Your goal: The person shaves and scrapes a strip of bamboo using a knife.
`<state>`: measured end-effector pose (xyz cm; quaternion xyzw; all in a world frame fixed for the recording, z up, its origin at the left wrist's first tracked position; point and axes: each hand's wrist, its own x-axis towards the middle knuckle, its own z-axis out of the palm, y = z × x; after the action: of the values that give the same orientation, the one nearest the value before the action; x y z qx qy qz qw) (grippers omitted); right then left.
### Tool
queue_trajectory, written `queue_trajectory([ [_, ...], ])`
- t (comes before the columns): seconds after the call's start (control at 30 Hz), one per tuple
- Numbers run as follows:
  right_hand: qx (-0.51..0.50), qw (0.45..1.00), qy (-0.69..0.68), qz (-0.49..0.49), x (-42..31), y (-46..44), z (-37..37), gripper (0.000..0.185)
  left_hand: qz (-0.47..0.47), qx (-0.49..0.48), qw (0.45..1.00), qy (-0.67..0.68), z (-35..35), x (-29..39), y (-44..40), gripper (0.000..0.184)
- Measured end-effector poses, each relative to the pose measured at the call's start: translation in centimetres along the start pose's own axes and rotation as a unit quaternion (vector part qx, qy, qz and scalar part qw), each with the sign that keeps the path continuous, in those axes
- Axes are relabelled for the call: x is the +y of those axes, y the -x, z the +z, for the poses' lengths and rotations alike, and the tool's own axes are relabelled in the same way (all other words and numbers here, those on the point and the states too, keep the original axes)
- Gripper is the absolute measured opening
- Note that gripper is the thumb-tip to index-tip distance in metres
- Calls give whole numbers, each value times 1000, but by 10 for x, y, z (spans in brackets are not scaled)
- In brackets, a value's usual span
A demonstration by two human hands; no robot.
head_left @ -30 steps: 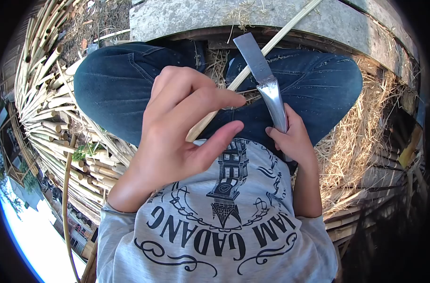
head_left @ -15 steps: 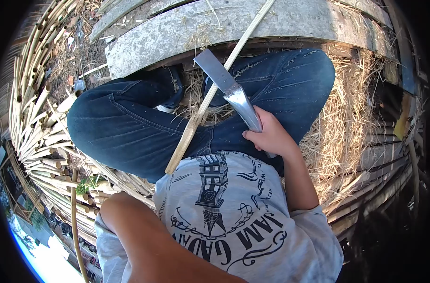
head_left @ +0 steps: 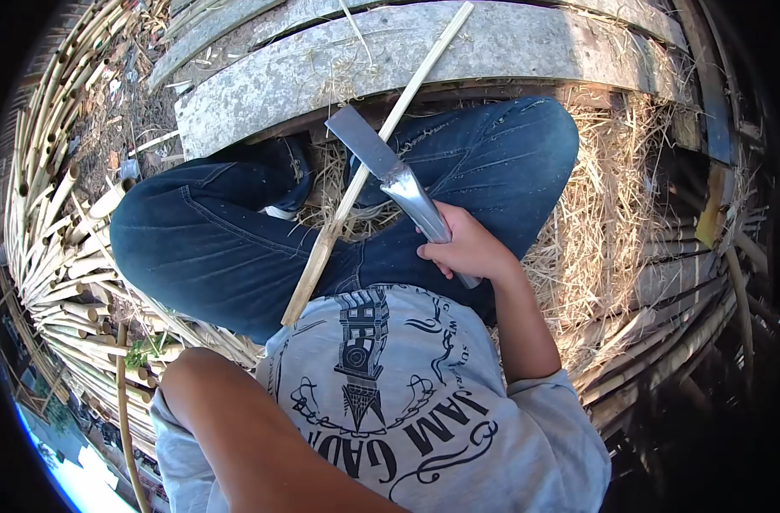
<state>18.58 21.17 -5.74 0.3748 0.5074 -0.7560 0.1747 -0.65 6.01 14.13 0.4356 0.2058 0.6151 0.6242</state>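
Note:
My right hand [head_left: 471,244] is closed around the shiny tubular metal handle of a short, broad-bladed knife [head_left: 364,141] with a squared end. Its blade points up and to the left, over a long split bamboo strip [head_left: 349,198]. Whether blade and strip touch, I cannot tell. The strip lies slantwise across my lap, its wider lower end by my shirt and its thin far end over a plank. My left arm [head_left: 236,419] is bent, with the elbow out to the side; the left hand is out of the frame.
Weathered planks [head_left: 261,85] lie in front of my crossed legs [head_left: 210,222]. Many bamboo poles [head_left: 73,282] are stacked on the left. Pale shavings [head_left: 595,222] cover the ground at right, near more bamboo lengths [head_left: 663,359].
The whole view has shifted slightly, so most things appear a little further left. My right hand still grips the knife, and the strip stays across my lap.

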Motion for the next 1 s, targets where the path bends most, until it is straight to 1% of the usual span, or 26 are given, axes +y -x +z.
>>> queue_trajectory([
  [0.03, -6, 1000, -2, -11, 1, -1, 1, 33, 0, 5, 1000, 1, 2, 0, 2, 25],
  [0.13, 2, 1000, -4, 27, -3, -3, 2, 31, 3, 23, 1000, 11, 9, -1, 2, 24],
  [0.17, -3, 1000, -5, 14, -3, -10, 7, 31, 3, 18, 1000, 10, 9, -1, 1, 24],
  [0.23, 8, 1000, -5, 17, 3, -6, 2, 31, -2, -6, 1000, 12, 1, -1, 1, 23],
  [0.27, -2, 1000, -9, -11, 5, -5, -1, 31, -1, -9, 1000, 20, -2, 0, 2, 23],
  [0.3, -2, 1000, -3, -15, -1, -4, -1, 31, 3, -17, 999, 30, -5, 0, 0, 22],
  [0.33, 5, 1000, -1, -6, -2, 2, -9, 31, 6, -16, 999, 34, -5, 1, -1, 22],
  [0.47, -28, 999, 8, 22, -4, -9, -5, 28, 5, 5, 999, 33, 0, 0, 8, 20],
  [0.5, -12, 999, 6, 32, -3, -8, -3, 27, 6, 11, 999, 39, 2, 1, 9, 20],
  [0.57, -7, 999, 5, 40, -1, -8, -2, 30, 6, 26, 999, 46, 5, 0, 10, 20],
  [0.63, -9, 999, 4, 40, 1, -9, 4, 28, 10, 25, 998, 48, 5, 3, 10, 19],
  [0.67, 14, 999, 2, 33, 0, -8, 2, 27, 7, 17, 999, 46, 5, 4, 9, 19],
  [0.7, 11, 1000, -2, 21, 1, -8, 2, 25, 5, 5, 999, 46, 3, 5, 9, 19],
  [0.77, 55, 998, -13, -6, -3, -3, 12, 24, 3, -18, 998, 60, -3, 6, 7, 18],
  [0.8, 74, 997, -16, -3, -5, -2, 11, 24, 1, -19, 997, 70, -3, 8, 7, 18],
  [0.87, 77, 993, -89, -9, -1, -15, 28, 26, -2, -1, 997, 77, -2, 6, 10, 18],
  [0.93, 115, 985, -107, -66, -9, -27, 36, 24, 3, 14, 996, 85, 0, 4, 12, 17],
  [1.0, 123, 979, -119, -112, -8, -40, 53, 23, 13, 46, 994, 97, 4, 3, 15, 17],
])
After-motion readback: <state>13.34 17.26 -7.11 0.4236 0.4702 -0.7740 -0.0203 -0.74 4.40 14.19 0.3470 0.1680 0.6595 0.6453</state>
